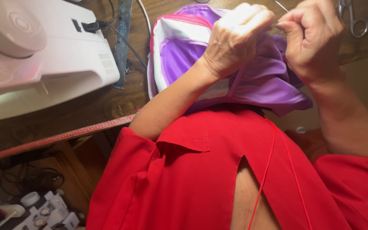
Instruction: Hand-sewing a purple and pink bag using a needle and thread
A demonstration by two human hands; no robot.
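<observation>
Purple-and-white fabric (184, 55), one bundle with a red stitched edge, lies bunched on the wooden table (86, 110) at twelve o'clock from the person's chest, directly under both hands. The left hand (235, 38) is closed, its fingers pinching a fold of the cloth at the top. The right hand (314, 36) sits just beside it at three o'clock, fingertips pinched together on what looks like one thin needle (281, 5). One red thread (273, 145) runs down across the red garment at six o'clock. One white sewing machine (43, 47) stands at nine o'clock, one pair of scissors (354, 19) at two o'clock, one red measuring tape (56, 138) along the table edge.
</observation>
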